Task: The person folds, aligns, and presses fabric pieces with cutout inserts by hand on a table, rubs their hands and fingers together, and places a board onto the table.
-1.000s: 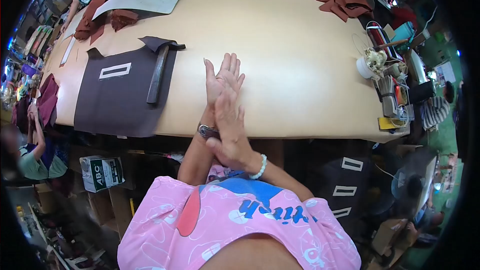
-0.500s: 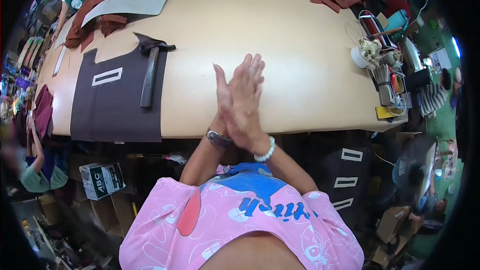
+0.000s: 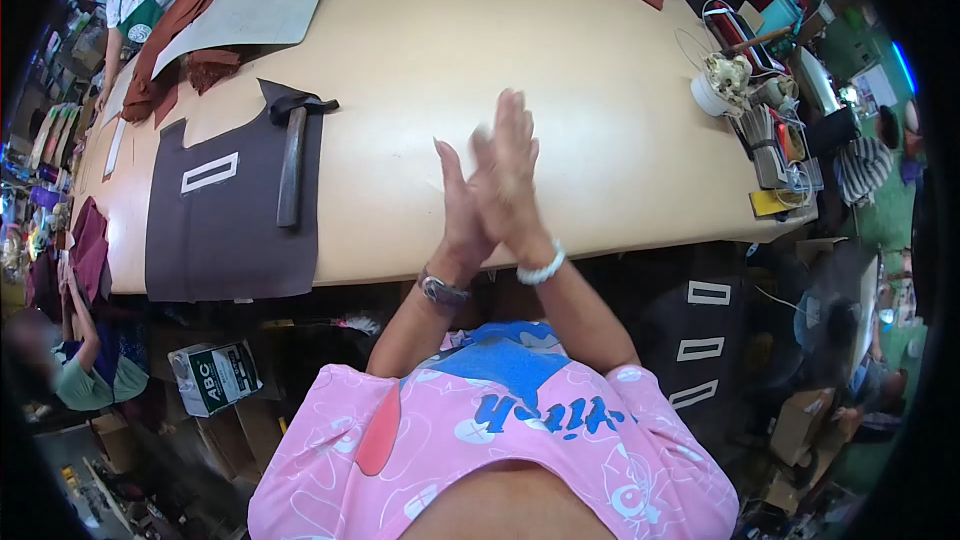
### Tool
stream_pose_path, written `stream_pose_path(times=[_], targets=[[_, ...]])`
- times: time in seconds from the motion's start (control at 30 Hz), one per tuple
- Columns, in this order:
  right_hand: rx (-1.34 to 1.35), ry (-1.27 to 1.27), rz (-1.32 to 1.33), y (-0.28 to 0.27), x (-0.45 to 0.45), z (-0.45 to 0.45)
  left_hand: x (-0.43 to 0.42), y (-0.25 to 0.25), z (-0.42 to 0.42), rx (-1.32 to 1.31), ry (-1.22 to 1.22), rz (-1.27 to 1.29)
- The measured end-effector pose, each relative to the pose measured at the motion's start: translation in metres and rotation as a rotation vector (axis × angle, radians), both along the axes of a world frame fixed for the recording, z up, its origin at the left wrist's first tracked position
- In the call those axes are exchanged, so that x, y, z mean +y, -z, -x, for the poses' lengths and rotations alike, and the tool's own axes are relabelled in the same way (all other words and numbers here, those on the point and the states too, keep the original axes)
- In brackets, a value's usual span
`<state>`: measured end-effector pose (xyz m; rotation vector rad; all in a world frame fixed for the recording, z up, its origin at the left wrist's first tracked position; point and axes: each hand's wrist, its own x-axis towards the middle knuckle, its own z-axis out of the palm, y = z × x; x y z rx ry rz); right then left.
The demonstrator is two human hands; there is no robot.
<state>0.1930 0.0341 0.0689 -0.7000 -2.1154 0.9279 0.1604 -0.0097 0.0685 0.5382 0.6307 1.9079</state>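
Note:
Over the front part of the table, my left hand (image 3: 462, 210) and my right hand (image 3: 514, 175) are pressed palm to palm, with fingers stretched out. Some fingers are blurred by motion, and nothing shows between the palms. A watch (image 3: 442, 290) is on the left wrist, a pale bead bracelet (image 3: 543, 265) on the right. To the left of my hands lies a dark brown cut panel (image 3: 235, 240) with a white rectangular frame (image 3: 210, 173) on it. A hammer (image 3: 290, 170) rests along the panel's right side, its head at the far end.
A grey-white sheet (image 3: 250, 0) and reddish-brown pieces (image 3: 210, 70) lie at the far left, near a person in a green apron (image 3: 143, 18). Tools and a white pot (image 3: 708, 95) crowd the right edge. An ABC box (image 3: 215, 377) sits below the table, left.
My hands have slid against each other, and the right hand's fingers now reach farther forward. The view has shifted slightly; the hammer and panel stay in place on the table.

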Motion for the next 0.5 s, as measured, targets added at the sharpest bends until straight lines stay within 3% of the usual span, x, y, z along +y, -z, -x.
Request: stream_pose_path(times=[0.1,0.17,0.3,0.33,0.37,0.43,0.5], targets=[[-0.061,0.005,0.035,0.0,0.005,0.002,-0.008,-0.001,-0.003,-0.026,0.002,0.052],[0.058,-0.076,-0.149,0.022,-0.031,-0.001,-0.005,0.003,0.015,-0.17,-0.003,0.005],[0.154,-0.124,-0.113,0.004,-0.031,-0.016,0.001,0.005,0.023,-0.044,0.043,0.012],[0.106,-0.087,-0.071,0.007,-0.021,-0.02,0.001,-0.002,0.012,-0.123,0.043,0.044],[0.057,-0.051,-0.028,0.01,-0.011,-0.024,0.004,-0.003,-0.001,-0.104,0.099,-0.082],[0.179,0.039,0.257,-0.001,0.017,-0.035,-0.001,-0.007,-0.024,0.012,0.172,-0.024],[0.12,0.038,0.333,-0.008,0.007,-0.051,0.004,-0.005,-0.033,0.009,0.149,0.028]])
